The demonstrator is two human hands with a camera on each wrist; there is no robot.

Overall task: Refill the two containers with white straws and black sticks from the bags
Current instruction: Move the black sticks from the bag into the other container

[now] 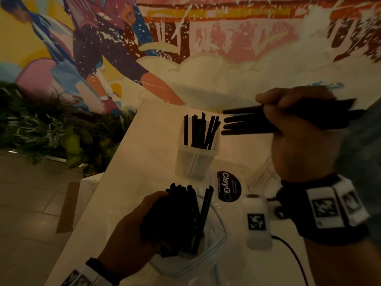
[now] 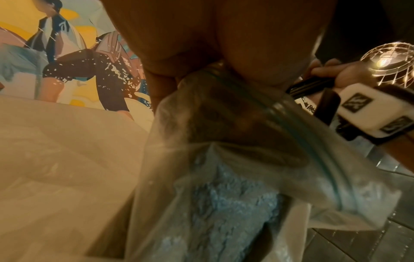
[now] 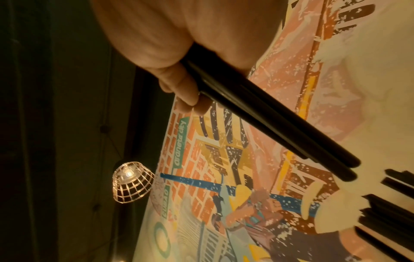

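Observation:
A clear plastic container (image 1: pixel 195 162) stands on the white table (image 1: pixel 127 195) with several black sticks (image 1: pixel 201 131) upright in it. My right hand (image 1: pixel 296 129) grips a bunch of black sticks (image 1: pixel 247 122) held level, their tips just right of the container's top; the same bunch (image 3: pixel 268 120) shows in the right wrist view. My left hand (image 1: pixel 132 223) holds a clear zip bag (image 1: pixel 208 254) full of black sticks (image 1: pixel 179 215) near the table's front. The bag (image 2: pixel 224 159) fills the left wrist view. No white straws can be made out.
A round dark ClayGo sticker (image 1: pixel 228 186) lies on the table. A white device with a marker (image 1: pixel 256 221) and its black cable sit at the front right. Green plants (image 1: pixel 41 124) stand left of the table, a painted mural wall behind. A lit wire lamp (image 3: pixel 132 182) hangs overhead.

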